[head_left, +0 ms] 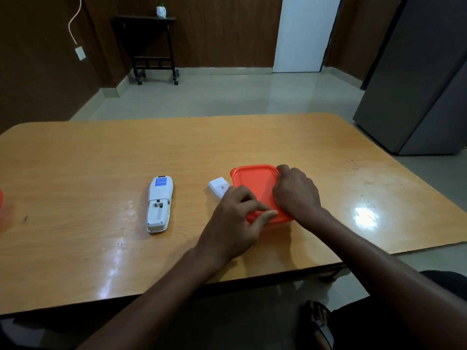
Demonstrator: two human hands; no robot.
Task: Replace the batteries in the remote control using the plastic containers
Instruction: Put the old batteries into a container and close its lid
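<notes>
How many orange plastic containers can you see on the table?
2. One orange-lidded plastic container sits under both hands, right of the white remote control. A second orange object, blurred, is cut off at the table's left edge.

Remote control (160, 205): white, face-down, battery bay open and empty | battery cover (218, 187): white, lying beside container | plastic container (255, 184): orange lid on, upright, right of remote.

Single head-worn view, wide-angle, facing forward and downward over the table (75, 173). Near: both fingers' working area, low centre. Beyond the fingers: floor (214, 97) and far wall (214, 29).
</notes>
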